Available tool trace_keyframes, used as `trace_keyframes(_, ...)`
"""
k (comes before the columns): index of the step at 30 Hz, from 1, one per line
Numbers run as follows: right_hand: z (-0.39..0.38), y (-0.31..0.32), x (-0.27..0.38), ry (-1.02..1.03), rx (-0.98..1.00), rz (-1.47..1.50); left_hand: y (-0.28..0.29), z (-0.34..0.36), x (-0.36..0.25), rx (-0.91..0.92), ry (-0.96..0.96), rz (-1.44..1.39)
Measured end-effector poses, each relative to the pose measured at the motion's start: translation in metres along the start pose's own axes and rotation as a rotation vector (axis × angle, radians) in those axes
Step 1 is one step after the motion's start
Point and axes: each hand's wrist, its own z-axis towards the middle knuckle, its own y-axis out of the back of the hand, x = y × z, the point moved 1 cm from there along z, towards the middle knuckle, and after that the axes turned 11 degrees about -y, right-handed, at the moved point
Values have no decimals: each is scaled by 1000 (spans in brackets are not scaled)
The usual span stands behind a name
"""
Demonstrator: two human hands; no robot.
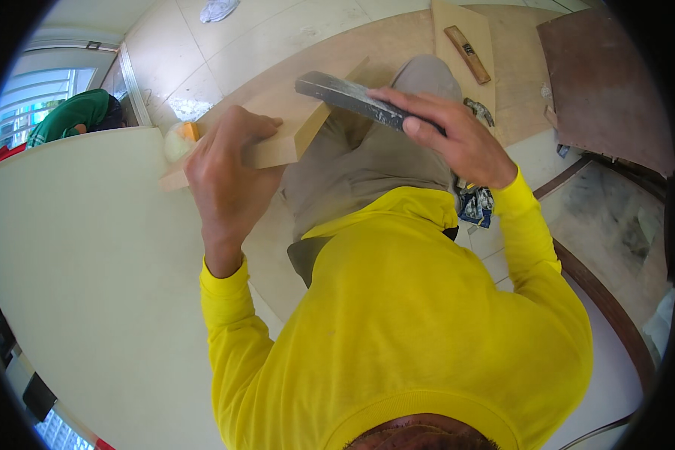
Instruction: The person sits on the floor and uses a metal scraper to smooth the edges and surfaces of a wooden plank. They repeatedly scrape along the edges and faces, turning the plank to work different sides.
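Observation:
My left hand (229, 169) is closed round the near edge of a pale wooden board (296, 109), its fingers over the top. The board lies tilted at my left, by my bent knee. My right hand (461, 135) grips one end of a long black sanding block (352, 97), dusted with white. The block's free end points left, over the board's right edge; I cannot tell whether they touch. Beyond my right hand, a wooden hand plane (467, 55) rests on a light wood plank (463, 16).
A large cream panel (90, 247) fills the left side. At the far left another person in a green shirt (75, 116) bends down. A brown panel (607, 90) stands at the right, near a dark-framed piece (615, 322). A white cloth (219, 10) lies on the tiles.

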Motion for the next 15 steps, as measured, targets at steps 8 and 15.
trace_keyframes(8, 138, -61, -30, -65, -172, -58, 9, -13, 2, 28, -19, 5)
trace_keyframes(15, -14, -22, 63, 117, -19, 6, 13, -24, 4, -32, 21, 81)
